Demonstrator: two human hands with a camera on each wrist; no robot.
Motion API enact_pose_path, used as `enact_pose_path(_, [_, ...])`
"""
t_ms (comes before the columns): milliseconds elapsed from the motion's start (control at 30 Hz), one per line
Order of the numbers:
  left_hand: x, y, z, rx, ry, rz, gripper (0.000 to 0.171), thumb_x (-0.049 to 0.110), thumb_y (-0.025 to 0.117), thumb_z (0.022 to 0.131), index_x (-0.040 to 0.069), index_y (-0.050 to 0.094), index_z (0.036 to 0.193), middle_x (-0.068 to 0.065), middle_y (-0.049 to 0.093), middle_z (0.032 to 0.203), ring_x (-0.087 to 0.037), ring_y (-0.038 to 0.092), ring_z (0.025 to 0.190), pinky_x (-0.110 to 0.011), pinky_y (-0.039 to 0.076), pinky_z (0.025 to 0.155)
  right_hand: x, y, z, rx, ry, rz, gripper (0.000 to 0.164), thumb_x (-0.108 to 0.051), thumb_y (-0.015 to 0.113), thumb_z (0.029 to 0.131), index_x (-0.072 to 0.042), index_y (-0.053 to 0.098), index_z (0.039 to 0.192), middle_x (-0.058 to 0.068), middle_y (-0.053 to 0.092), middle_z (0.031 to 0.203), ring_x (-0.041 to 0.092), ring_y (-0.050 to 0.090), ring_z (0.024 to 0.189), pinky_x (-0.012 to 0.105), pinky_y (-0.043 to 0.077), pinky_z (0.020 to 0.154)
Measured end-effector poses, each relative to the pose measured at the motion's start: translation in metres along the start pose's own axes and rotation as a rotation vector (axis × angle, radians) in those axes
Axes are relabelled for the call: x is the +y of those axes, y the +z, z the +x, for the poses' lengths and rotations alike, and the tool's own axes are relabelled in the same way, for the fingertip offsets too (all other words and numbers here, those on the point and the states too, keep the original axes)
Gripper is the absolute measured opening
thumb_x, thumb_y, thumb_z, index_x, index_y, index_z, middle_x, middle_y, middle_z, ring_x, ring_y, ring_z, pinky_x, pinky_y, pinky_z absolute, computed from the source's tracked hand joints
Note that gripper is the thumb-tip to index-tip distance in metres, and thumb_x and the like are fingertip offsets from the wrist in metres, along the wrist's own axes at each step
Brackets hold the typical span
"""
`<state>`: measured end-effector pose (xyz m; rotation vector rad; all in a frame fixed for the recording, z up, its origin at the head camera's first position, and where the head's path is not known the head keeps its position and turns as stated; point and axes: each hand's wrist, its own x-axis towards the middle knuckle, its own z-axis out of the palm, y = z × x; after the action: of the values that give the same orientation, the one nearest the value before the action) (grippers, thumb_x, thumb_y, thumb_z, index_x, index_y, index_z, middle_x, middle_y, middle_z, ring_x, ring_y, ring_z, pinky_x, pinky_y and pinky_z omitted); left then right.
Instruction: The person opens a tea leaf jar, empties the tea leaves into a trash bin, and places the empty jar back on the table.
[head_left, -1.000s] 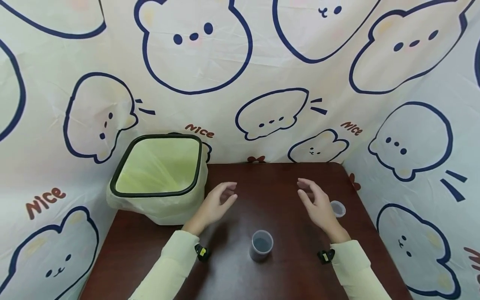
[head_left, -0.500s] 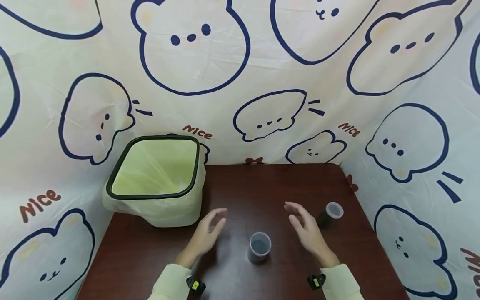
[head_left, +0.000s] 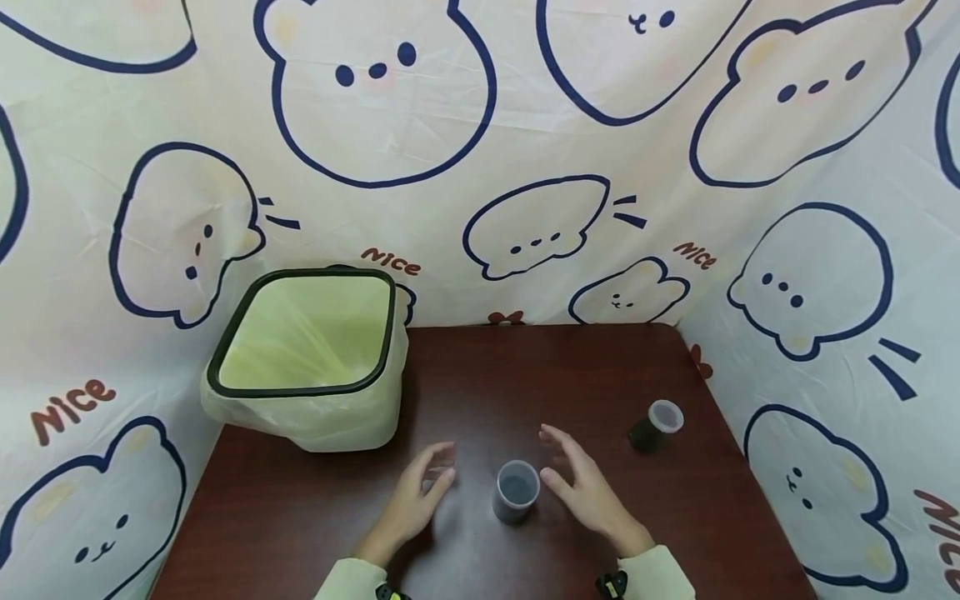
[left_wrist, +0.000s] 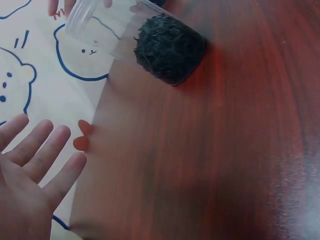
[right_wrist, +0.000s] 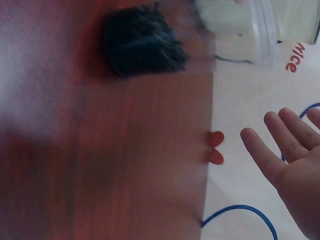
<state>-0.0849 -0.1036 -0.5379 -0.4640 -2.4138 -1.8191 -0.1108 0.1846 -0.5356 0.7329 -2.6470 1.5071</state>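
Note:
A clear plastic cup (head_left: 516,493) stands upright on the table between my two hands. Dark, curly shredded stuff (left_wrist: 170,50) fills its lower part, as the left wrist view shows; the right wrist view has the same cup (right_wrist: 142,42), slightly blurred. To the left of it my left hand (head_left: 414,502) hovers, fingers loosely bent and holding nothing. My right hand (head_left: 588,492) is close by the cup's right side, fingers spread and apart from it. A second clear cup (head_left: 657,427), also dark in its lower part, stands farther back to the right.
A bin with a pale liner and dark rim (head_left: 303,390) stands at the back left of the dark red-brown table (head_left: 525,383). A cloth printed with bears (head_left: 375,125) hangs behind the table and along its sides.
Both hands have drawn back toward the near side. The right hand has also moved left, closer to the middle cup, leaving the second cup fully in sight.

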Motion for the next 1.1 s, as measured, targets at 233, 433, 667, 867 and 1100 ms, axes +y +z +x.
enact_pose_path(233, [-0.011, 0.004, -0.007, 0.019, 0.045, 0.027, 0.043, 0.001, 0.061, 0.088, -0.001, 0.047, 0.129, -0.016, 0.057, 0.118, -0.035, 0.056, 0.105, -0.038, 0.049, 0.082, 0.005, 0.016, -0.006, -0.089, 0.071, -0.02, 0.083, -0.024, 0.073, 0.082, -0.021, 0.023, 0.148, 0.002, 0.033, 0.148, 0.021, 0.03, 0.135, 0.053, 0.031, 0.101])
enact_pose_path(433, [-0.038, 0.013, -0.015, -0.002, -0.007, 0.072, 0.063, 0.021, 0.075, 0.08, 0.017, 0.043, 0.135, -0.002, 0.052, 0.13, -0.025, 0.05, 0.118, -0.041, 0.045, 0.089, 0.004, 0.028, -0.008, -0.116, 0.104, -0.025, 0.096, -0.041, 0.079, 0.072, -0.027, 0.022, 0.148, -0.005, 0.029, 0.15, 0.017, 0.027, 0.137, 0.053, 0.028, 0.103])
enact_pose_path(667, [-0.042, 0.02, -0.017, -0.073, -0.067, 0.089, 0.075, 0.033, 0.08, 0.074, 0.022, 0.041, 0.137, -0.003, 0.048, 0.135, -0.021, 0.046, 0.122, -0.047, 0.041, 0.094, 0.007, 0.034, -0.009, -0.137, 0.093, -0.037, 0.092, -0.04, 0.077, 0.074, -0.027, 0.023, 0.147, -0.002, 0.032, 0.148, 0.017, 0.033, 0.134, 0.052, 0.032, 0.101])
enact_pose_path(867, [-0.044, 0.026, -0.018, -0.113, -0.059, 0.093, 0.078, 0.03, 0.08, 0.073, 0.017, 0.039, 0.138, -0.011, 0.047, 0.136, -0.025, 0.045, 0.123, -0.048, 0.041, 0.094, 0.009, 0.038, -0.01, -0.125, 0.131, -0.033, 0.081, -0.041, 0.073, 0.079, -0.027, 0.029, 0.145, -0.002, 0.038, 0.145, 0.014, 0.038, 0.13, 0.048, 0.034, 0.1])
enact_pose_path(1100, [-0.043, 0.028, -0.02, -0.137, -0.048, 0.093, 0.079, 0.042, 0.077, 0.074, 0.014, 0.039, 0.138, -0.015, 0.045, 0.136, -0.025, 0.044, 0.123, -0.047, 0.041, 0.094, 0.009, 0.044, -0.014, -0.101, 0.13, -0.017, 0.084, -0.029, 0.08, 0.073, -0.024, 0.033, 0.143, -0.001, 0.042, 0.142, 0.013, 0.04, 0.129, 0.046, 0.034, 0.101])
